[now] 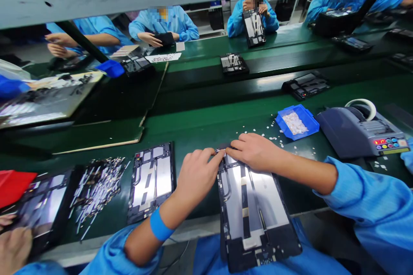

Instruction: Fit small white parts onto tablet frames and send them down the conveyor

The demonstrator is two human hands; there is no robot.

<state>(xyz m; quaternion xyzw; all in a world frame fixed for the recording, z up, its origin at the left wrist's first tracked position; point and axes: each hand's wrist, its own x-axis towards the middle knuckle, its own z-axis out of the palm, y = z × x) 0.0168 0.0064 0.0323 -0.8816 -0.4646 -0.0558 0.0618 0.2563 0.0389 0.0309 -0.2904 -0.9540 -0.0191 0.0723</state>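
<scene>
An opened tablet, its silver battery panels and black frame exposed, rests tilted at the bench's front edge and over my lap. Both hands meet at its far left corner. My left hand has its thumb and forefinger pinched together there, the wrist wearing a blue band. From the other side my right hand reaches across the far edge, fingertips drawn together beside the left ones. Whatever small part lies between the fingertips is hidden. Left of my hands, a second opened tablet lies on the green bench.
A blue tray of small white pieces sits near a tape dispenser, with loose pieces scattered around. Thin strips are piled at left, near a neighbour's hand and a red bin. More tablets lie along the line; co-workers sit opposite.
</scene>
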